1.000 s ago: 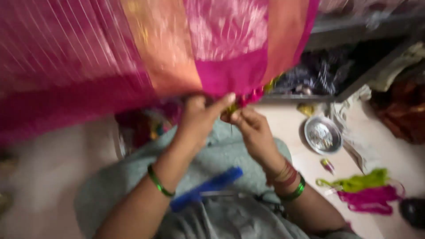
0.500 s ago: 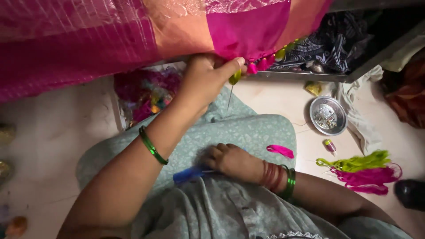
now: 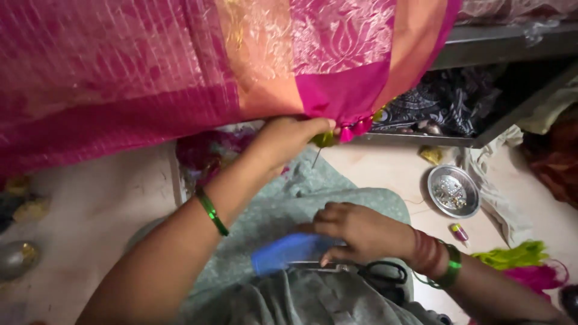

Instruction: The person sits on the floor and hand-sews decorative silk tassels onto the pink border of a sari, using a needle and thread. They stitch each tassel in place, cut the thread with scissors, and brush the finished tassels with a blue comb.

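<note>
A pink and orange patterned cloth hangs across the top of the view. My left hand pinches its lower edge beside small pink tassels and a green tuft, with a needle dangling below. My right hand rests low on my lap, fingers lying on black-handled scissors next to a blue flat object. Whether the fingers grip the scissors I cannot tell.
A small steel dish of beads sits on the floor at right. Green and pink thread bundles lie further right. A metal shelf holds dark cloth. A metal bowl stands at far left.
My right hand left the cloth edge and dropped to my lap, reaching the scissors. My left hand keeps holding the edge of the cloth.
</note>
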